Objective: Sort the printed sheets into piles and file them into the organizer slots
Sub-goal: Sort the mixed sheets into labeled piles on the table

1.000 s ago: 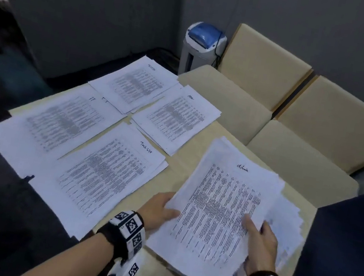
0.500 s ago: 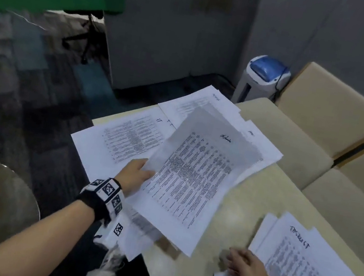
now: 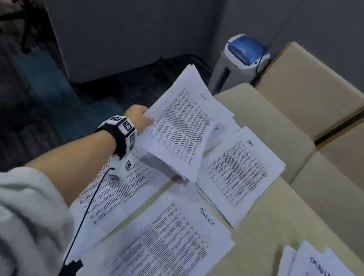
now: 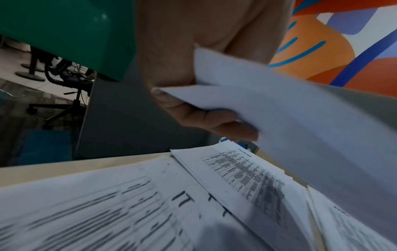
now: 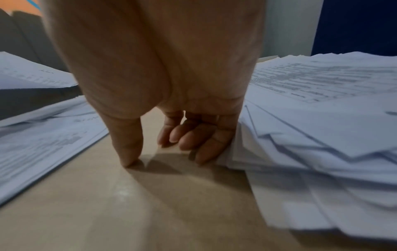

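While the left hand (image 3: 136,117) is reaching out over the far piles, its thumb and fingers (image 4: 217,122) are pinching the near edge of a printed sheet (image 3: 182,128), so the page is hanging tilted beyond the fingertips, above the far pile (image 4: 242,171) it probably belongs to. Below the wrist the IT pile (image 4: 128,200) is lying flat, and to the right of the held sheet the other sorted piles (image 3: 238,171) are sitting side by side on the table (image 5: 150,203), apart enough to stay distinct. The right hand (image 5: 171,118) is resting on the bare tabletop, fingers loosely curled and gripping nothing, its outer fingers touching the unsorted stack (image 5: 311,135), likely steadying it for the next pick. No organizer is showing.
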Demonstrator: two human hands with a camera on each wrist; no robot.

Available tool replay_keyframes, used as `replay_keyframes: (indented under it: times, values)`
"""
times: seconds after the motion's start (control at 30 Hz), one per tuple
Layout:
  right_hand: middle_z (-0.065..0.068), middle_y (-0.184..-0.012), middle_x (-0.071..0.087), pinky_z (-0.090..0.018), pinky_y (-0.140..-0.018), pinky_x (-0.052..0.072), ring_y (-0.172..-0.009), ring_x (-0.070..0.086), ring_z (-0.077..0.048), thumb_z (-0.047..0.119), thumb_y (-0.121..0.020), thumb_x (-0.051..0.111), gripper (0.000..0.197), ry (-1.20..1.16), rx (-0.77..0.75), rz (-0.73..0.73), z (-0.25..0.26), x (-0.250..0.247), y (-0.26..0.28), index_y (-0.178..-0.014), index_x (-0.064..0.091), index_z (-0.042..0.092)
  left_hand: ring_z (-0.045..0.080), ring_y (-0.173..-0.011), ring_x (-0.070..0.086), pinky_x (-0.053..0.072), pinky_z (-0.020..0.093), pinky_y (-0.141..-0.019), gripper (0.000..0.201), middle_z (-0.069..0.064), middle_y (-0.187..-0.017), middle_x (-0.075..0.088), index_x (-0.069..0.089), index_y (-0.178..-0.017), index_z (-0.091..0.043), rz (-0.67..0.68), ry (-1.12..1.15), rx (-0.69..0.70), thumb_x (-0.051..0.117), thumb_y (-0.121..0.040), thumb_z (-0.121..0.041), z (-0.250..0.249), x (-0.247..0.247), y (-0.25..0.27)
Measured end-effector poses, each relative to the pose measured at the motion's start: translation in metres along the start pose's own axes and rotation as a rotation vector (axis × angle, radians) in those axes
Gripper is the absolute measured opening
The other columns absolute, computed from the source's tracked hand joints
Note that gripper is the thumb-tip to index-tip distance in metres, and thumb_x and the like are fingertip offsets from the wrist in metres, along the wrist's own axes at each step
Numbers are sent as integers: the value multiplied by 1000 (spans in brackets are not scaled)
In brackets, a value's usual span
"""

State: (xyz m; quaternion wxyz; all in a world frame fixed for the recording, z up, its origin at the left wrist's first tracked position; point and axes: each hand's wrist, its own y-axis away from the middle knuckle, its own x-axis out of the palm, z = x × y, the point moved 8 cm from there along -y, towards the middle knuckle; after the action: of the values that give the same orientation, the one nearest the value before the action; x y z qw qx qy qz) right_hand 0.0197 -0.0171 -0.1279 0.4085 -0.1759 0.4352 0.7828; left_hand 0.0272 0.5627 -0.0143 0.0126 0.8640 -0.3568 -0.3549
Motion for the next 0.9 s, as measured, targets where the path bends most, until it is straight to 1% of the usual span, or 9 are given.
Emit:
replay_keyframes:
  times: [0.1,0.17,0.33,0.4,0.5,0.6,0.7,0.77,0.9]
  values:
    - [5,-58,28,-18,-54,28,-59,28,-11,20,-38,72,46,95,37,-130,-7,-2,-9,-59,31,18,23,-70,59,44,28,-64,19,7,-79,64,69,-91,-7,19,-81,34,64,-91,-26,-12,14,-44]
    - [11,-60,21,-14,-52,26,-59,22,-2,9,-39,65,50,-5,-26,-157,0,2,-7,-63,23,25,26,-74,58,41,28,-67,22,8,-83,63,66,-92,-11,35,-191,73,58,-93,-31,-21,24,-63]
    - [11,-53,32,-18,-57,35,-53,42,-3,41,-48,79,53,-22,-45,-131,-3,-3,6,-59,31,22,36,-109,57,46,43,-87,46,17,-121,58,49,-127,-10,-21,-461,127,52,-95,-44,-42,41,-77]
    - [4,-57,42,-24,-57,40,-51,48,-13,49,-54,78,51,34,-33,-158,-8,-10,7,-64,39,17,38,-116,52,40,51,-96,52,19,-128,51,44,-129,-7,-131,-502,146,54,-94,-44,-52,40,-65]
    - [-3,-65,50,-21,-54,38,-50,50,-13,52,-56,76,50,79,-12,-137,-2,-11,8,-67,46,14,36,-113,53,41,49,-95,40,15,-126,53,48,-122,-8,-186,-389,249,55,-94,-36,-78,47,-31]
    - [-3,-77,60,-22,-61,44,-59,56,-7,38,-73,79,36,37,121,-34,2,-15,11,-75,55,12,30,-101,58,48,43,-88,24,9,-114,62,57,-110,-12,-80,-213,359,54,-93,-29,-111,72,20]
    - [-11,-76,66,-25,-56,48,-61,58,-18,26,-89,71,24,-394,282,98,3,-23,21,-90,62,5,23,-88,62,53,40,-80,16,3,-96,69,65,-95,-14,121,-186,532,57,-91,-27,-150,116,90]
    - [-19,-78,68,-28,-54,53,-63,63,-26,16,-94,64,18,-687,278,-45,4,-55,30,-94,63,-2,17,-80,61,51,33,-74,16,-1,-91,68,65,-92,-15,303,-223,620,60,-93,-30,-169,146,145]
    - [-18,-92,71,-28,-67,51,-84,68,-26,13,-93,65,7,-651,168,-385,-38,-147,48,-92,66,6,11,-71,63,45,26,-66,19,-2,-86,68,67,-89,-12,521,-194,662,61,-93,-30,-188,195,244]
